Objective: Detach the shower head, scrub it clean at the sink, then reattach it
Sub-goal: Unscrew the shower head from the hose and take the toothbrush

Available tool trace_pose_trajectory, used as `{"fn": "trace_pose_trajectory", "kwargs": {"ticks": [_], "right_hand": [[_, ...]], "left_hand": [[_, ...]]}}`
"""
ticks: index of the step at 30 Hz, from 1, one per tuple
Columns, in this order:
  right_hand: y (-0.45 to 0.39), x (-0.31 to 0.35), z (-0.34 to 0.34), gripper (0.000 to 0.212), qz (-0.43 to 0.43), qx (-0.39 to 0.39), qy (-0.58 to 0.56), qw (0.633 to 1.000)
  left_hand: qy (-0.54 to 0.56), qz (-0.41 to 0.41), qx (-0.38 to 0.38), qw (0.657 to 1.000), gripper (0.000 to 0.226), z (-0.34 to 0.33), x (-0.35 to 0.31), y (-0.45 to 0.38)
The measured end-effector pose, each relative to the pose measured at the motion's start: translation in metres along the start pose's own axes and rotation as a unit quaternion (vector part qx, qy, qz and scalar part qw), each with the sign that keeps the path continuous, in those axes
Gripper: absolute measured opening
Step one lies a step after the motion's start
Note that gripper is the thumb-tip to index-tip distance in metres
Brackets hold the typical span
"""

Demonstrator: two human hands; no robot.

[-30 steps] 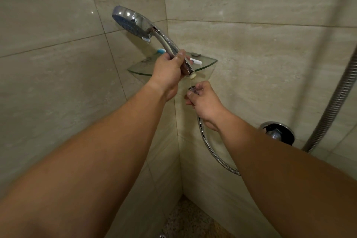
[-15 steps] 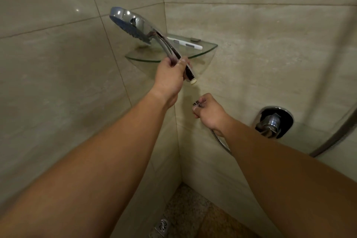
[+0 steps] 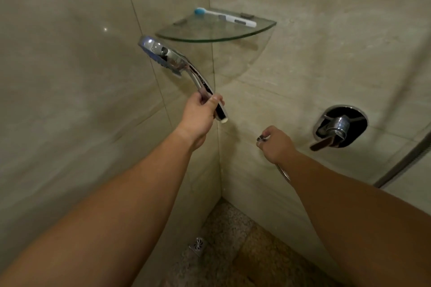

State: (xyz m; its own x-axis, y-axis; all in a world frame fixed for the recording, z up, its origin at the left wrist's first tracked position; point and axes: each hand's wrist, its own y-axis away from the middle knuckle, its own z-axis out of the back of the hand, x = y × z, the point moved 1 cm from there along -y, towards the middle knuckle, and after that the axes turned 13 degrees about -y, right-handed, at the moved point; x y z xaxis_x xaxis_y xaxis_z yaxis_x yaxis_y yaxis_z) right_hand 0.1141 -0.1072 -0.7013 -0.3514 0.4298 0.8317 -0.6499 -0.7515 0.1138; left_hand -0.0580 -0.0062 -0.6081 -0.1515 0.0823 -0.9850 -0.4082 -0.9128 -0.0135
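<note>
since hands parted | shower head [image 3: 164,57] lower | hose end [image 3: 262,138] further away

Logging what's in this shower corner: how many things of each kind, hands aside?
Shower head: 1
Hose: 1
Toothbrush: 1
Glass corner shelf: 1
Mixer valve: 1
Floor drain: 1
Total: 6

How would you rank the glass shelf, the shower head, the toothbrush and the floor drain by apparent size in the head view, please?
1. glass shelf
2. shower head
3. toothbrush
4. floor drain, though it lies farther from the camera.
</note>
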Motion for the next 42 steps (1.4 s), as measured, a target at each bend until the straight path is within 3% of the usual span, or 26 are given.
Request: {"fn": "trace_pose_trajectory", "kwargs": {"ticks": [8,14,19,31,42], "right_hand": [[-0.018,-0.068,-0.008,0.019,0.032,0.076,0.186,0.979],[-0.030,-0.143,-0.025,0.021,0.021,0.148,0.303,0.941],[-0.026,-0.157,-0.015,0.030,0.004,0.183,0.364,0.913],[-0.009,-0.104,-0.007,0.036,0.026,0.154,0.251,0.955],[0.037,0.009,0.020,0.029,0.061,0.091,0.171,0.979]], "left_hand": [[0.044,0.074,-0.064,0.994,0.019,-0.039,0.065,0.010],[0.035,0.108,-0.089,0.990,0.018,-0.068,0.120,0.006],[0.033,0.151,-0.094,0.984,0.021,-0.081,0.133,0.014],[0.041,0.150,-0.072,0.985,0.012,-0.065,0.106,0.024],[0.000,0.146,0.000,0.989,0.007,-0.007,0.059,0.058]]}}
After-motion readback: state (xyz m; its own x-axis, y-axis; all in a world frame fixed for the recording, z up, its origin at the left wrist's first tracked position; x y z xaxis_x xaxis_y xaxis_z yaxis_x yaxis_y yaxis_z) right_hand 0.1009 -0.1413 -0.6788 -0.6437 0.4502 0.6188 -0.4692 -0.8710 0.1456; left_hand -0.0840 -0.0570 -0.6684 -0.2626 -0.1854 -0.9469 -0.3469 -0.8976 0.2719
